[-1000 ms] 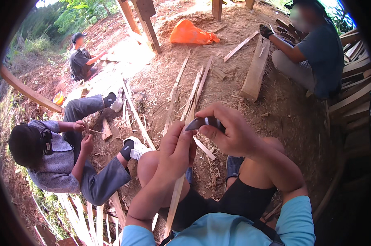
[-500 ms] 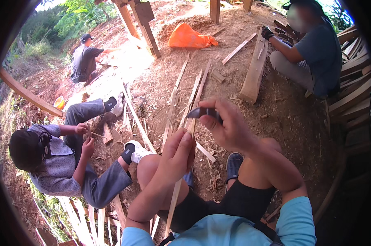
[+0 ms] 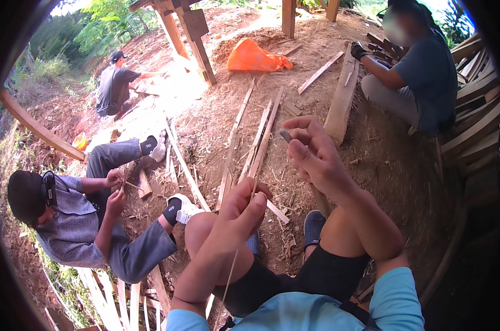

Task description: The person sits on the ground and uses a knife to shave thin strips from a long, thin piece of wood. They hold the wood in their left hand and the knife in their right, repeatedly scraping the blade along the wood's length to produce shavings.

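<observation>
My left hand [image 3: 242, 207] is closed round a long, thin wooden strip [image 3: 231, 273]. The strip's upper end sticks up past the fingers, and the lower part slants down across my lap. To the right and a little higher, my right hand [image 3: 316, 154] grips a knife [image 3: 286, 135]. Only a short bit of its dark blade shows beyond the fingers, apart from the strip. Under the right hand a brown rod-like piece [image 3: 319, 199] is partly visible; I cannot tell whether it is the knife's handle.
Wooden strips [image 3: 265, 138] and shavings lie on the earth ahead. A person sits close on the left, hands on a thin stick [image 3: 133, 185]. Another crouches at right by a thick plank [image 3: 342, 105]. Stacked timber [image 3: 476, 121] stands far right; an orange sheet [image 3: 255, 57] lies behind.
My right hand has lifted up and right, taking the knife away from the strip's end. The strip has turned in my left hand and now shows its narrow edge.
</observation>
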`<state>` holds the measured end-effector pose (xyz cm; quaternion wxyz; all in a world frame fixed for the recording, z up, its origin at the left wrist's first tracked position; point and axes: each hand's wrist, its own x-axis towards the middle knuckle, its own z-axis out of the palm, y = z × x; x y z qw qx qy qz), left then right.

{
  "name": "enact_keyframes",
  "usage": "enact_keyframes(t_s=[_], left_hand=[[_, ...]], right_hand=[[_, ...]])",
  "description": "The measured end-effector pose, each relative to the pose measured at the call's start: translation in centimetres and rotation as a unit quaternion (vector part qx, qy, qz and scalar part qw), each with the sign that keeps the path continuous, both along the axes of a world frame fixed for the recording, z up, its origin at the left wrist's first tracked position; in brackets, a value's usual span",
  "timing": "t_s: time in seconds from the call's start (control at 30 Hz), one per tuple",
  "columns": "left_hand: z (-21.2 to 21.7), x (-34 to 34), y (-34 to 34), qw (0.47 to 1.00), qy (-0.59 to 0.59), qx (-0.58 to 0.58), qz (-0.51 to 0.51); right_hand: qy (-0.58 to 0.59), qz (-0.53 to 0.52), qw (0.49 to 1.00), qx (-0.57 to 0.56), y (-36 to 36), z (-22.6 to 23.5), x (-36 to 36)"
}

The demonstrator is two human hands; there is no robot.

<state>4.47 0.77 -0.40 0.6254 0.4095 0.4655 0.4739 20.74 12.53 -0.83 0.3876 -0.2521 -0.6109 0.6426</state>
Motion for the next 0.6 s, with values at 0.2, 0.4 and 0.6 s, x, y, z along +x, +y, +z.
enact_keyframes(t_s=[0.2,0.4,0.6], left_hand=[[-0.52,-0.84,0.10,0.986,-0.126,0.002,-0.112],[-0.75,-1.00,0.27,0.981,-0.143,0.006,-0.129],[-0.74,-0.97,0.55,0.980,-0.148,-0.002,-0.133]], right_hand=[[0.057,0.122,0.991,0.020,-0.10,0.61,0.27],[0.013,0.082,0.992,0.096,-0.07,0.65,0.27],[0.030,0.082,0.991,0.101,0.22,0.47,0.44]])
